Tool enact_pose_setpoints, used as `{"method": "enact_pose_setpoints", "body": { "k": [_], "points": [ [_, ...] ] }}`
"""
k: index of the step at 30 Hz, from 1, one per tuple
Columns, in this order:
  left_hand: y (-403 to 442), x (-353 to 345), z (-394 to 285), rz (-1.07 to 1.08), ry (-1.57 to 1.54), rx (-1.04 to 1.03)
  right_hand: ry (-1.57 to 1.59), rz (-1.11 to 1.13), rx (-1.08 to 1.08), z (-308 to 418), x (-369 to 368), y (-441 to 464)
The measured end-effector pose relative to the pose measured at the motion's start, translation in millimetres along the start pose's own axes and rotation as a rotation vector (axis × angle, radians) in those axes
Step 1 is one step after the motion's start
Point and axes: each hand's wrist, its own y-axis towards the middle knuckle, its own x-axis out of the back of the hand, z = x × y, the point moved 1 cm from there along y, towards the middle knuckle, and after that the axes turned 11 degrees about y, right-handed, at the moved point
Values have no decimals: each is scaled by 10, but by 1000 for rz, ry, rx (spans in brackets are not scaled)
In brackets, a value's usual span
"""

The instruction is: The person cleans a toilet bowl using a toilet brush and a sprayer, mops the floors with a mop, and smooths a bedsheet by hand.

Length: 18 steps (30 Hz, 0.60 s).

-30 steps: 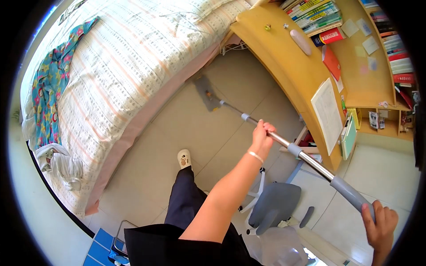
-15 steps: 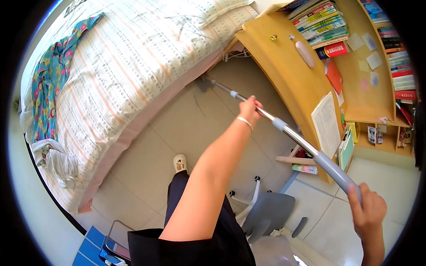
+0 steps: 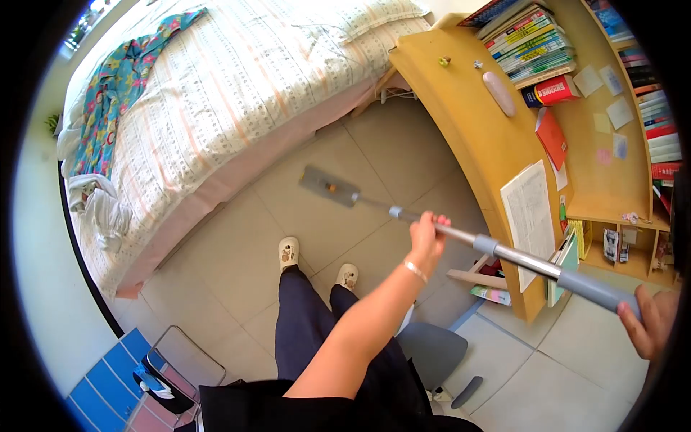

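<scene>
A flat mop with a metal pole [image 3: 515, 255] slants across the view. Its grey rectangular head [image 3: 330, 186] lies on the tiled floor between the bed and the desk, slightly blurred. My left hand [image 3: 428, 236] is wrapped round the thin middle part of the pole, a pale band on its wrist. At the far right, my right hand [image 3: 653, 320] is closed at the end of the thick grey grip, partly cut by the dark edge of the view.
A bed [image 3: 209, 108] with patterned sheets is at the upper left. The wooden desk [image 3: 468, 108] with books curves along the right. A grey chair [image 3: 432, 353] is beside my legs. A bag with a metal frame [image 3: 162, 385] sits at the lower left.
The mop head went up to the bed's edge near the desk, then came back toward my feet. My right hand has moved right and up. Both shoes now show.
</scene>
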Motion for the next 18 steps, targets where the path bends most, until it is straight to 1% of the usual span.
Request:
{"method": "enact_pose_setpoints", "body": {
  "k": [1,3,4,5,6,7,8,10,12,14,16,17,18],
  "points": [
    [-28,89,121,7,-1,-15,109,-133,-205,156,-186,-59],
    [-69,209,353,-84,78,79,151,-253,-327,438,-620,-290],
    [-121,176,440,-89,62,75,175,-316,-385,584,-840,-406],
    [-174,89,499,-65,151,121,164,-307,-456,679,-913,-508],
    [-225,33,562,-48,239,172,161,-300,-481,739,-906,-551],
    [-252,-28,653,-21,227,189,159,-292,-506,799,-898,-593],
    [-254,-116,718,14,215,204,243,-273,-570,824,-828,-608],
    [-96,-185,817,10,171,222,312,-254,-629,825,-808,-526],
    [54,-145,783,-11,90,280,291,-344,-616,839,-887,-330],
    [126,-199,682,0,70,274,242,-339,-611,637,-759,-242],
    [21,-85,474,-4,54,222,269,-449,-479,415,-742,-258],
    [-92,-36,273,-26,33,190,415,-376,-545,255,-728,-299],
    [-200,39,26,-48,13,153,485,-355,-580,93,-673,-295]
  ]
}}
